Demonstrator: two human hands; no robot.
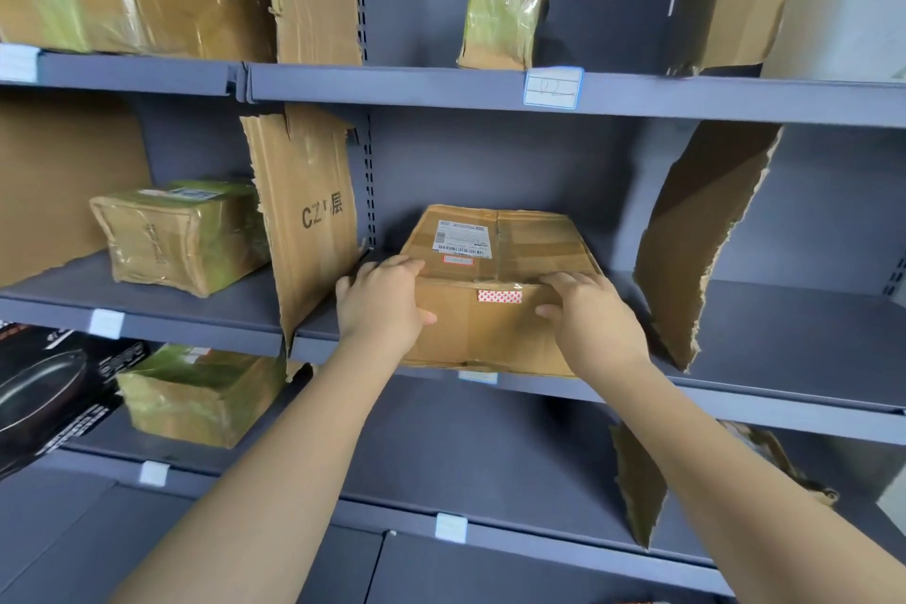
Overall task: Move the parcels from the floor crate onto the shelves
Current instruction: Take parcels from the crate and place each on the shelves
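A brown cardboard parcel point(495, 255) with a white shipping label and a red-and-white sticker sits on the middle grey shelf point(784, 387), its front edge at the shelf lip. My left hand point(380, 304) grips its front left corner, fingers over the top edge and thumb on the front face. My right hand point(591, 316) holds the front right part, fingers curled over the top edge. The floor crate is out of view.
Torn cardboard dividers stand left point(306, 221) and right point(701, 240) of the parcel. Tape-wrapped parcels sit on the left bay point(181, 235), the shelf below point(196, 395) and the top shelf point(502, 15). A boxed frying pan point(54, 392) is at lower left.
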